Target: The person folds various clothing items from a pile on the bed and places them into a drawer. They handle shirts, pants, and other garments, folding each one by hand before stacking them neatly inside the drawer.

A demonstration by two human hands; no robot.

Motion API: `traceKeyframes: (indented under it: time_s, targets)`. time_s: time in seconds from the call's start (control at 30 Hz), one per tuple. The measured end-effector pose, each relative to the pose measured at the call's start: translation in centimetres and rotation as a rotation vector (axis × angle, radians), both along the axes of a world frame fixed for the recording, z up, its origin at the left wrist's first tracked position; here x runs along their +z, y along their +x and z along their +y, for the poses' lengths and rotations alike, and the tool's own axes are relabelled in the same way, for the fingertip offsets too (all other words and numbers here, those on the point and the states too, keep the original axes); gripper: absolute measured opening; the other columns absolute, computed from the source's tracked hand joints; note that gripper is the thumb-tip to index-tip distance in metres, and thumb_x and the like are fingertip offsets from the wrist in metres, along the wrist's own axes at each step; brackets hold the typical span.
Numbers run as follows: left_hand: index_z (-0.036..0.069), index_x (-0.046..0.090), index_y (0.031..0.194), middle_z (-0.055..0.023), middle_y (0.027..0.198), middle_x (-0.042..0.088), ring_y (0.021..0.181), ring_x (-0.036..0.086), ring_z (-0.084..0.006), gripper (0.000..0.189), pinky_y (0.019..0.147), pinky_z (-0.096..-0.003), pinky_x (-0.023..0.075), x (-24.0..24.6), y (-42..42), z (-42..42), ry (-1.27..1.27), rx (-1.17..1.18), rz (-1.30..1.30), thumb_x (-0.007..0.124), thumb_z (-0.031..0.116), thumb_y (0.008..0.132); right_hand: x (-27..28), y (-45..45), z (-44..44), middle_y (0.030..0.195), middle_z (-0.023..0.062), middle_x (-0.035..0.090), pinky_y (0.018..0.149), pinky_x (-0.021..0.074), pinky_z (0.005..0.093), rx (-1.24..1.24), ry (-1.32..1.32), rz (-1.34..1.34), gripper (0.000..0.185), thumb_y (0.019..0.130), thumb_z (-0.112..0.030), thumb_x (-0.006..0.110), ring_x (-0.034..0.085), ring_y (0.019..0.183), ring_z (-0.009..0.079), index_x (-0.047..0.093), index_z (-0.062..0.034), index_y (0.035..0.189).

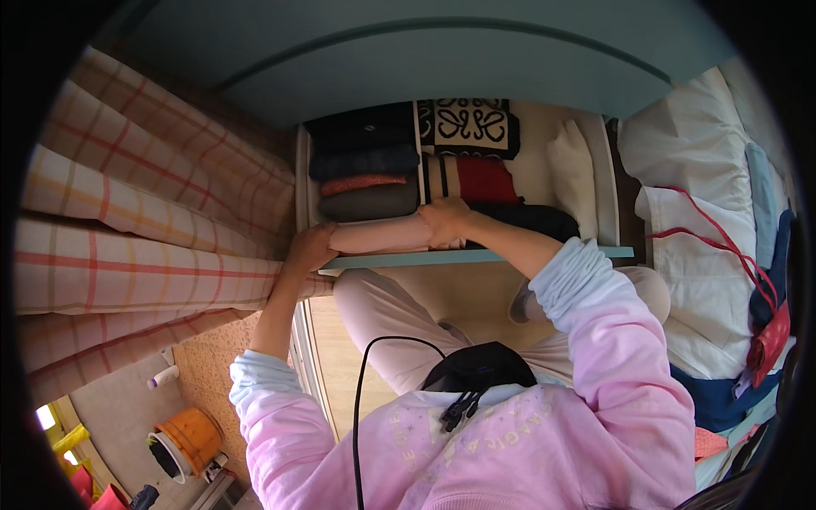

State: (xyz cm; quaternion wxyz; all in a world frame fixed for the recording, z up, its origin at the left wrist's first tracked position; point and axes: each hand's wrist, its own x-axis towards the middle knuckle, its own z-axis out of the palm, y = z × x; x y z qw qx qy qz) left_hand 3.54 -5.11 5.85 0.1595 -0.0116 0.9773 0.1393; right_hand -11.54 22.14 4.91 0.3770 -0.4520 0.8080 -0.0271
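Observation:
A pulled-out drawer (484, 257) with a teal front holds folded clothes. Along its front left lies a pale pink folded garment (381, 236). My left hand (312, 247) grips its left end, at the drawer's corner. Its right end is under my right hand (444, 220), whose fingers curl around the cloth. Behind it sit a grey folded garment (366, 203), a coral one (363, 185) and dark ones (363, 131). Right of a white divider (420, 159) are a black-and-cream patterned textile (470, 127), a red and beige piece (482, 178), a black garment (535, 218) and a cream knit (572, 167).
A teal cabinet front (446, 64) rises behind the drawer. Checked curtains (153, 255) hang close on the left. White fabric (695, 280) with red cords (707, 239) lies at right. An orange bucket (191, 437) stands at lower left. A black cable (357, 421) crosses my lap.

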Motion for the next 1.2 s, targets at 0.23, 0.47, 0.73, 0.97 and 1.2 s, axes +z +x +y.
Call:
traceKeyframes:
  time_s: [0.23, 0.47, 0.73, 0.97, 1.2]
  targets:
    - [0.003, 0.06, 0.111, -0.0218, 0.098, 0.066, 0.093, 0.063, -0.0379, 0.041, 0.076, -0.0452, 0.0517, -5.1, 0.2, -3.0, -0.301, 0.061, -0.215, 0.062, 0.004, 0.07, -2.5, 4.6, -2.5, 0.108, 0.019, 0.065, 0.078, 0.0542, 0.0415, -0.267, 0.022, 0.179, 0.038, 0.077, -0.016, 0.066, 0.061, 0.104, 0.034, 0.062, 0.001, 0.112]
    - [-0.003, 0.062, 0.113, -0.0242, 0.109, 0.064, 0.108, 0.06, -0.034, 0.053, 0.084, -0.0395, 0.0499, -3.9, -0.9, -4.6, 0.293, 0.246, -0.633, 0.059, 0.04, 0.082, -1.3, 2.3, -0.6, 0.103, 0.0229, 0.066, 0.083, 0.0536, 0.0398, -0.283, -0.09, -0.124, 0.041, 0.076, -0.029, 0.071, 0.065, 0.097, 0.0326, 0.066, 0.0047, 0.099]
    - [0.004, 0.064, 0.115, -0.0202, 0.117, 0.063, 0.112, 0.058, -0.0341, 0.077, 0.093, -0.0393, 0.0459, -6.8, -2.0, -2.8, -0.197, 0.219, -0.624, 0.045, 0.071, 0.081, -5.3, 3.8, -1.1, 0.104, 0.0206, 0.066, 0.085, 0.0526, 0.0394, -0.54, -0.123, -0.199, 0.034, 0.078, -0.027, 0.067, 0.065, 0.096, 0.0318, 0.069, -0.0002, 0.098]
    - [0.006, 0.069, 0.102, -0.0185, 0.107, 0.067, 0.101, 0.064, -0.0321, 0.044, 0.078, -0.0447, 0.054, -6.4, -0.3, 2.0, -0.545, 0.325, -0.414, 0.046, 0.042, 0.091, -1.6, -3.1, 7.9, 0.127, 0.015, 0.056, 0.093, 0.0449, 0.0456, -0.494, 0.013, 0.053, 0.051, 0.069, -0.026, 0.074, 0.051, 0.12, 0.0322, 0.06, -0.0078, 0.115]
    - [0.002, 0.068, 0.091, -0.0202, 0.103, 0.064, 0.098, 0.061, -0.0352, 0.022, 0.087, -0.04, 0.0489, -2.3, -7.3, 17.1, 0.3, -0.224, 0.184, 0.056, 0.021, 0.088, -8.9, -2.5, 14.5, 0.12, 0.0166, 0.058, 0.091, 0.0481, 0.0412, -0.337, 0.159, 0.122, 0.059, 0.072, -0.02, 0.073, 0.058, 0.109, 0.0318, 0.051, -0.0032, 0.125]
